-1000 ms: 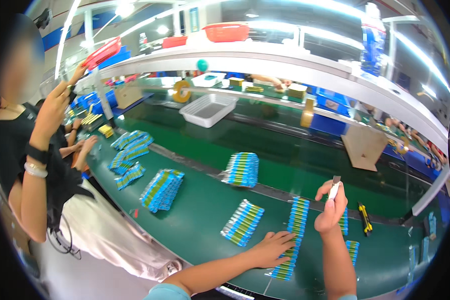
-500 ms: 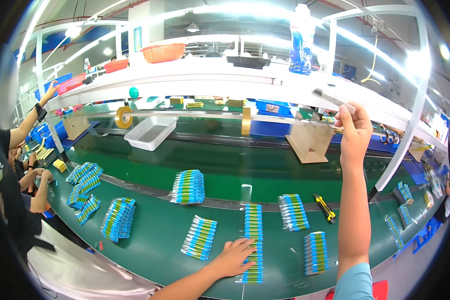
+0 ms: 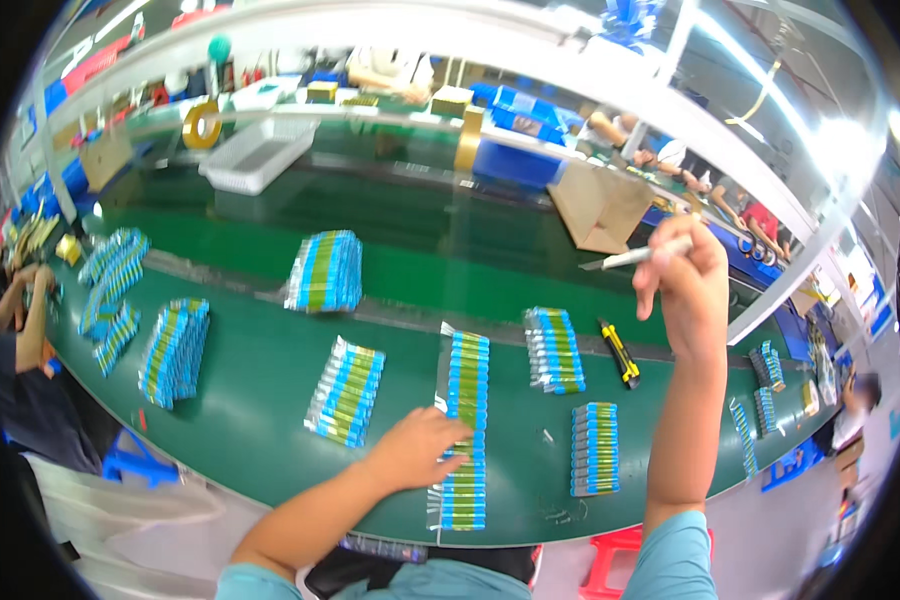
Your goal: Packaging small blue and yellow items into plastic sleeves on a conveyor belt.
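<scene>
My left hand (image 3: 418,448) lies with fingers outstretched on a long column of joined narrow blue-and-green packets (image 3: 468,375), holding nothing. A clear strip edges the column's left side. Raised at the right, my right hand (image 3: 692,275) pinches a slim white-handled tool (image 3: 632,257) with a thin greyish tip like a blade, pointing left. Shorter packet bundles lie around: one (image 3: 346,392) left of the column, one (image 3: 554,350) and another (image 3: 595,449) to its right. A thicker stack (image 3: 325,272) sits farther back.
A yellow-and-black utility knife (image 3: 619,353) lies right of the bundles. More stacks (image 3: 175,354) are at the left. Beyond are a white basket (image 3: 260,157), a tape roll (image 3: 202,125) and a cardboard piece (image 3: 598,205). Another person's arms (image 3: 30,315) show at left; a red stool (image 3: 610,560) stands below.
The view has tilted down, so the bench things sit higher. My right hand has come down and turned, the tool's tip now lower. My left hand stays on the packet column.
</scene>
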### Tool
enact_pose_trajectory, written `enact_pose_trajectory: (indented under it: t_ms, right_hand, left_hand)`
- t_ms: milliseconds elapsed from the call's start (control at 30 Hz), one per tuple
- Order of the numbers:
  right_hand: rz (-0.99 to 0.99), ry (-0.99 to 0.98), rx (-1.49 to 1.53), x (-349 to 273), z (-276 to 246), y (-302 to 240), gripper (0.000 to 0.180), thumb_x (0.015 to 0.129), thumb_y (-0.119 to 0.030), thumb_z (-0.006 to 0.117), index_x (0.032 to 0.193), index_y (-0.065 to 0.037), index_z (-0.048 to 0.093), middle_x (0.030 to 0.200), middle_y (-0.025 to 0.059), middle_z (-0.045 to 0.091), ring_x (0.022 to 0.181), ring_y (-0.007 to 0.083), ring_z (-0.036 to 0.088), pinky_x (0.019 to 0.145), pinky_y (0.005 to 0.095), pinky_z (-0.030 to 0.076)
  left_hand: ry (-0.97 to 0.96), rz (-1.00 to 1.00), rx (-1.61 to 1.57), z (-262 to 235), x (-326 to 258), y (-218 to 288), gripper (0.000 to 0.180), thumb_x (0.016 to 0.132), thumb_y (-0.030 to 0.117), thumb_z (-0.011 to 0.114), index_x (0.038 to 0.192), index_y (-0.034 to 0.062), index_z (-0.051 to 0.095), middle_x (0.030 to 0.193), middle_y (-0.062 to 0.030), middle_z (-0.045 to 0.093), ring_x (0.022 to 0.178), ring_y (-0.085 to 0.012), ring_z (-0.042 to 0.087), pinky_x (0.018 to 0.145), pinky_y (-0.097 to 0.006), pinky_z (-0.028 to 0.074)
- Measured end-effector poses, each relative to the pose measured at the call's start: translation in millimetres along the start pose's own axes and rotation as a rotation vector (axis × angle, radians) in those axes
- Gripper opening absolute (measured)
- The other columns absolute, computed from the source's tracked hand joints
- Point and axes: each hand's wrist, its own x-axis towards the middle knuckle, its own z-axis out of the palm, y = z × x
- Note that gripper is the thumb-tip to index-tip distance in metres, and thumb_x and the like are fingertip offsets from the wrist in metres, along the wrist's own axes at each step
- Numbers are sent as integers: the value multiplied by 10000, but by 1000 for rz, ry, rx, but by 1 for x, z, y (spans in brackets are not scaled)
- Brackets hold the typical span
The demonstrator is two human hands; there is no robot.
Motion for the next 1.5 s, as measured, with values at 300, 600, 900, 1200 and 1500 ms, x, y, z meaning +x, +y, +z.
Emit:
enact_pose_trajectory:
  t_ms: [300,600,900,1200,1500]
  right_hand:
    - [108,67,-709,-105,7,75,138,815,-17,765,902,6,660,761,90,692,673,110,644,611,254,486]
    - [-96,-463,-1208,-220,26,116,334,752,-136,775,1056,-33,683,933,133,675,892,343,607,849,449,440]
    - [-73,-284,-1237,-242,42,82,442,760,-223,807,1141,-38,681,1023,138,691,1007,349,621,890,484,449]
    - [-42,-264,-1152,-247,66,126,453,797,-208,754,1188,2,662,1038,143,608,951,338,558,841,434,428]
    - [64,-221,-1149,-251,66,136,443,779,-174,771,1182,-17,675,1009,114,575,912,307,528,826,417,417]
  left_hand:
    - [88,90,112,-3,-3,-4,458,833,197,732,1261,80,617,1357,-103,583,1280,-299,508,1024,-464,406]
    - [16,74,107,-5,-4,-5,482,812,287,739,1207,34,627,1371,-178,540,1315,-357,466,1061,-495,374]
    - [38,52,44,9,-7,2,530,746,290,801,1188,50,633,1314,-143,537,1287,-302,449,985,-449,358]
    - [316,122,190,-2,-7,-8,562,836,252,737,1353,121,558,1425,-114,531,1329,-348,464,1010,-526,356]
    - [683,13,-95,-84,-91,44,410,874,258,736,1148,-34,649,978,-147,688,920,-278,639,861,-406,489]
